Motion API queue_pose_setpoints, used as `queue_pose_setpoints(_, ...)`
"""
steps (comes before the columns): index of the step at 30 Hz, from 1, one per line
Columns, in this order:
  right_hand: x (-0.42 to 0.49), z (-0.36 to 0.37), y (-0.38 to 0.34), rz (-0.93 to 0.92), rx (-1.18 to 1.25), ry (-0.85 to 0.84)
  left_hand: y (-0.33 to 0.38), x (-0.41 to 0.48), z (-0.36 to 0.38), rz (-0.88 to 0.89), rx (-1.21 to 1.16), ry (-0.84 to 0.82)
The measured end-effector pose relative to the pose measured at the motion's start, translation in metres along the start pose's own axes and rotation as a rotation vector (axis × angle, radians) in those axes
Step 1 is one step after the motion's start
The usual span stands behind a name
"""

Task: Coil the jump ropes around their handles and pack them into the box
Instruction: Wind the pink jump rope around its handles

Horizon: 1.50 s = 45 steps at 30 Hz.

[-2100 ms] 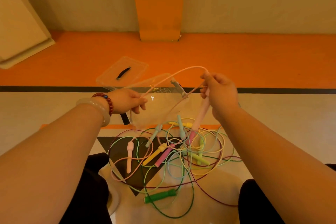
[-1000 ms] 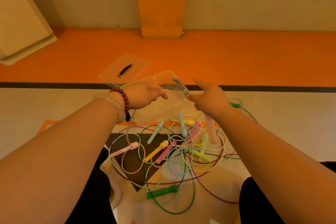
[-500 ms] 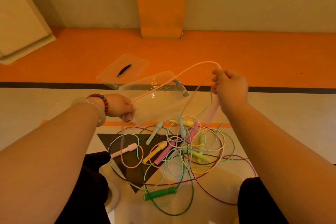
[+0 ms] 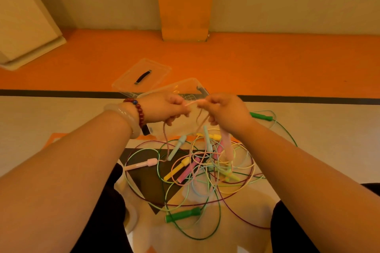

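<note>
My left hand (image 4: 164, 109) and my right hand (image 4: 224, 110) are close together above the floor, both pinching a pale pink jump rope (image 4: 192, 103) stretched between them. One pink handle (image 4: 227, 144) hangs below my right hand. The other pink handle (image 4: 141, 164) lies on the floor, with rope trailing up to my left hand. Beneath lies a tangle of jump ropes (image 4: 205, 172) in green, yellow, pink, blue and maroon. The clear plastic box (image 4: 185, 88) stands open just beyond my hands.
The box's clear lid (image 4: 144, 74) with a black handle lies behind the box on the orange floor. One green handle (image 4: 262, 117) lies to the right, another (image 4: 183, 214) near my legs. An orange pillar (image 4: 184, 4) stands at the wall.
My hands have come together from being spread apart, shortening the pink rope span between them. The pink handle under my right hand has dropped lower.
</note>
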State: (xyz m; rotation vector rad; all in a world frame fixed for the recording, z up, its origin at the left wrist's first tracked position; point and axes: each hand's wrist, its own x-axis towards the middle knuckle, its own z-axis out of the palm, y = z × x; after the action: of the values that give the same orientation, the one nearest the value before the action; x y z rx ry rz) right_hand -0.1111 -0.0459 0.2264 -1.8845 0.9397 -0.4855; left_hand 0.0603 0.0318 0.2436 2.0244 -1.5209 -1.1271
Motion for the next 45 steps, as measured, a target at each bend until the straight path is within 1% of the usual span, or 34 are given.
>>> queue_pose_setpoints(2, 0.003, -0.011, 0.004, 0.070, 0.140, 0.195, -0.024, -0.003, -0.007, -0.112, 0.179, -0.046)
queue_pose_setpoints(4, 0.005, -0.024, 0.007, 0.106, 0.330, 0.395, -0.054, -0.007, -0.008, -0.300, 0.361, -0.147)
queue_pose_setpoints(5, 0.006, -0.031, 0.008, 0.117, 0.360, 0.460, -0.067, -0.009, -0.006, -0.383, 0.418, -0.180)
queue_pose_setpoints(6, 0.007, -0.035, 0.009, 0.134, 0.354, 0.483, -0.076, -0.012, -0.003, -0.444, 0.441, -0.185)
queue_pose_setpoints(7, 0.009, -0.038, 0.010, 0.163, 0.341, 0.471, -0.082, -0.013, 0.000, -0.477, 0.420, -0.153)
queue_pose_setpoints(8, 0.010, -0.037, 0.010, 0.207, 0.325, 0.428, -0.083, -0.012, 0.003, -0.473, 0.377, -0.097)
queue_pose_setpoints(9, 0.010, -0.035, 0.009, 0.262, 0.292, 0.368, -0.079, -0.011, 0.005, -0.434, 0.326, -0.032)
queue_pose_setpoints(11, 0.010, -0.026, 0.009, 0.345, 0.106, 0.244, -0.061, -0.008, 0.009, -0.336, 0.214, 0.026)
queue_pose_setpoints(12, 0.008, -0.021, 0.009, 0.340, -0.018, 0.194, -0.051, -0.006, 0.011, -0.292, 0.125, 0.037)
queue_pose_setpoints(13, 0.006, -0.017, 0.009, 0.294, -0.107, 0.152, -0.041, -0.004, 0.013, -0.249, 0.027, 0.050)
queue_pose_setpoints(14, 0.004, -0.012, 0.006, 0.222, -0.147, 0.108, -0.030, -0.004, 0.015, -0.200, -0.035, 0.067)
queue_pose_setpoints(15, 0.002, -0.009, 0.004, 0.137, -0.140, 0.050, -0.019, -0.005, 0.016, -0.148, -0.059, 0.076)
queue_pose_setpoints(17, -0.002, -0.001, 0.000, 0.003, -0.042, -0.100, -0.001, -0.006, 0.018, -0.061, -0.068, 0.063)
queue_pose_setpoints(19, -0.005, 0.004, -0.001, -0.042, 0.017, -0.191, 0.008, -0.007, 0.019, -0.004, -0.091, 0.013)
queue_pose_setpoints(20, -0.005, 0.005, -0.001, -0.052, 0.012, -0.188, 0.009, -0.008, 0.018, 0.010, -0.102, 0.000)
queue_pose_setpoints(22, -0.005, 0.004, 0.000, -0.063, 0.012, -0.100, 0.005, -0.010, 0.016, 0.023, -0.117, 0.029)
queue_pose_setpoints(25, 0.000, 0.000, 0.005, -0.040, 0.064, 0.104, -0.008, -0.012, 0.009, 0.012, -0.113, 0.086)
queue_pose_setpoints(29, 0.008, -0.016, 0.007, 0.012, 0.154, 0.361, -0.035, -0.015, 0.002, -0.093, -0.004, 0.034)
queue_pose_setpoints(31, 0.010, -0.024, 0.008, 0.017, 0.201, 0.429, -0.046, -0.017, 0.000, -0.146, 0.021, 0.028)
queue_pose_setpoints(33, 0.011, -0.026, 0.009, 0.033, 0.206, 0.471, -0.052, -0.014, 0.000, -0.169, -0.024, 0.044)
queue_pose_setpoints(35, 0.012, -0.029, 0.011, 0.069, 0.287, 0.532, -0.051, -0.011, 0.002, -0.176, -0.051, 0.061)
queue_pose_setpoints(36, 0.012, -0.030, 0.011, 0.083, 0.323, 0.537, -0.049, -0.010, 0.004, -0.172, -0.102, 0.082)
queue_pose_setpoints(37, 0.012, -0.031, 0.013, 0.096, 0.312, 0.513, -0.048, -0.009, 0.006, -0.183, -0.217, 0.107)
queue_pose_setpoints(39, 0.013, -0.032, 0.012, 0.150, 0.174, 0.395, -0.044, -0.007, 0.009, -0.228, -0.484, 0.140)
queue_pose_setpoints(41, 0.012, -0.027, 0.009, 0.231, 0.092, 0.258, -0.041, -0.006, 0.011, -0.288, -0.634, 0.142)
queue_pose_setpoints(43, 0.010, -0.018, 0.005, 0.311, 0.146, 0.179, -0.036, -0.005, 0.012, -0.332, -0.810, 0.101)
queue_pose_setpoints(45, 0.004, -0.011, 0.002, 0.331, 0.247, 0.114, -0.025, -0.006, 0.015, -0.300, -0.970, 0.060)
